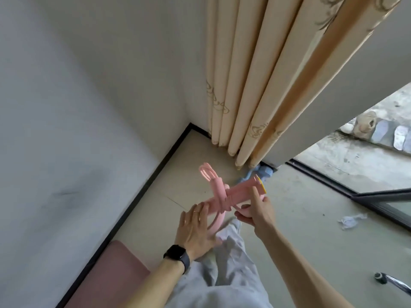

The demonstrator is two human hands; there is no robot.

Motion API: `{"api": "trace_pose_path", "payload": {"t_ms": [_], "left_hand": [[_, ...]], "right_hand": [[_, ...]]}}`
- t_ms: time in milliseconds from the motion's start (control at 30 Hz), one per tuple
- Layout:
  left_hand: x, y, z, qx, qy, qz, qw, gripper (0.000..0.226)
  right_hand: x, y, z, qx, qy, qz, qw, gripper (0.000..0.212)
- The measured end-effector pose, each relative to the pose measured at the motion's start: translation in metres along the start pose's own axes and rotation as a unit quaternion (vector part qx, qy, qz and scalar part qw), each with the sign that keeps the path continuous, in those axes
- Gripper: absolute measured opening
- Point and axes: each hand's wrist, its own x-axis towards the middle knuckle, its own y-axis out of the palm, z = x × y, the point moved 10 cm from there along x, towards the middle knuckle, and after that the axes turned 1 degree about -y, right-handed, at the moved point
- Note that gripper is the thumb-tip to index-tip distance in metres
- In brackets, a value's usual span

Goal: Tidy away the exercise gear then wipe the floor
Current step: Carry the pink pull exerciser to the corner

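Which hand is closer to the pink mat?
Left. The left hand is just right of the mat; the right hand is farther right, holding the gear.

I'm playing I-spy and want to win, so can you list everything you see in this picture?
exerciser: one, pink with a yellow end, held above the floor
mat: one, dusky pink, on the floor by the wall
curtain: one, beige, hanging in the corner
cloth: one, blue, on the floor under the curtain
crumpled wrapper: one, pale, on the floor at right
shoes: about three, beige and grey, outside, past the door track
metal rod: one, silver, bottom right
watch: one, black, on the left wrist
left hand: one, fingers straight, touching the exerciser
right hand: one, gripping the exerciser
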Motion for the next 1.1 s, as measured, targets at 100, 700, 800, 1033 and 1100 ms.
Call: {"api": "trace_pose_path", "payload": {"t_ms": [100, 700, 800, 1033, 1100], "left_hand": [[0.036, 0.013, 0.008, 0.077, 0.024, 0.005, 0.997, 0.115], [0.292, 0.125, 0.111, 0.203, 0.185, 0.055, 0.96, 0.094], [0.34, 0.169, 0.128, 0.217, 0.219, 0.035, 0.951, 0.08], [0.45, 0.271, 0.143, 0.239, 0.297, -0.058, 0.923, 0.051], [0.482, 0.297, 0.144, 0.246, 0.318, -0.101, 0.91, 0.041]], "right_hand": [[0.04, 0.013, -0.011, 0.017, 0.055, 0.034, 0.998, 0.035], [0.289, 0.112, -0.113, 0.03, 0.152, -0.051, 0.987, 0.019], [0.346, 0.129, -0.156, 0.061, 0.157, -0.063, 0.984, 0.02], [0.474, 0.147, -0.23, 0.137, 0.129, -0.097, 0.977, 0.019], [0.512, 0.151, -0.246, 0.157, 0.115, -0.096, 0.976, 0.016]]}}
